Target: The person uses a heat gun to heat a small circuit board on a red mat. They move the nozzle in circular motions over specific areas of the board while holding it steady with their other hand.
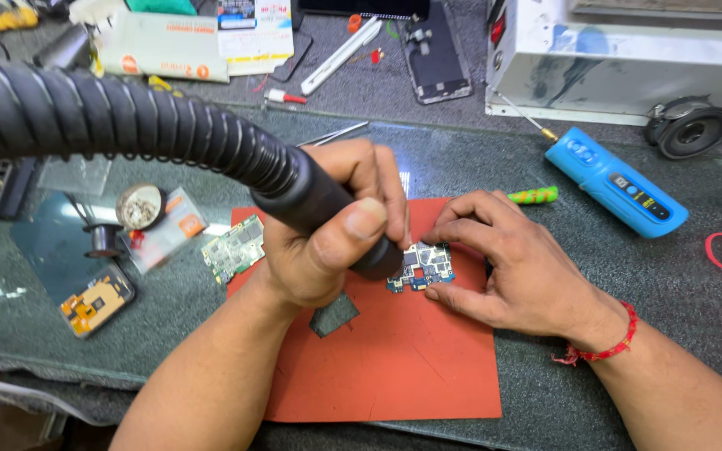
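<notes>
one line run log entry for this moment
left hand: grips black nozzle | right hand: steadies blue circuit board | on: orange mat

free: lower mat [403, 367], bare below the board [421, 267]
blocked left: hose [127, 125], green board [234, 248]
blocked right: blue tool [616, 181]

A single head-worn camera looks steeply down and forward over a grey workbench [628, 276] — close enough that both forearms enter from the bottom edge and fill the lower frame. The view centres on an orange mat [403, 351], where the left hand [327, 225] and right hand [511, 267] meet. A black ribbed hose [127, 117] crosses the upper left, very near the lens and looming large. The far edge of the bench — with a white machine housing [620, 58] at upper right — marks the top of the frame. No second view is present.
</notes>
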